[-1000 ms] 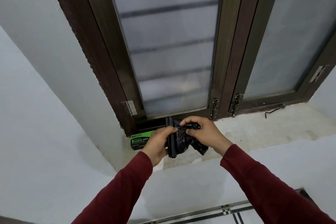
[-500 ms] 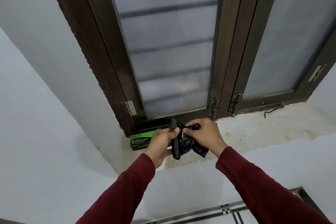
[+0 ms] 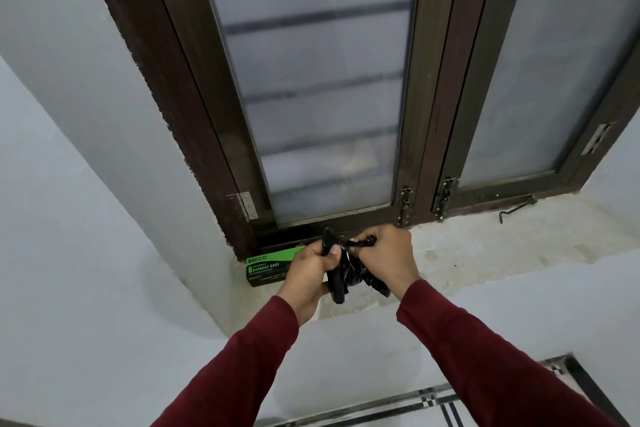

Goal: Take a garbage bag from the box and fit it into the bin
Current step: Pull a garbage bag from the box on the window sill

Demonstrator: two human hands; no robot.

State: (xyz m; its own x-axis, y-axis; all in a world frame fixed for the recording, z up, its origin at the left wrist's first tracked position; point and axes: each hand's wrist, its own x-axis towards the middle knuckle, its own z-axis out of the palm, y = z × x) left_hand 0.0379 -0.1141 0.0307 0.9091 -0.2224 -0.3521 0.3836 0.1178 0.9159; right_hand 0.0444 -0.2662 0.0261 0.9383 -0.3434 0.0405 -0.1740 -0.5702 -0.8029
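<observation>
Hands over the sill: left hand grips the roll, right hand pinches a bag loose from it. Box lies at nine o'clock of them; tearing off seems underway, no bin in view, fitting still to come

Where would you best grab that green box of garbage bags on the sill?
Across its narrow width at the free left end, from above. The garbage bag box lies flat on the sill, its back against the window frame, its right end behind the left hand.

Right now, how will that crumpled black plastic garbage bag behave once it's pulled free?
The crumpled black plastic garbage bag is probably floppy: it sags between the left hand and right hand. Likely light, pinched by fingertips. Its glossy film may be slippery.
</observation>
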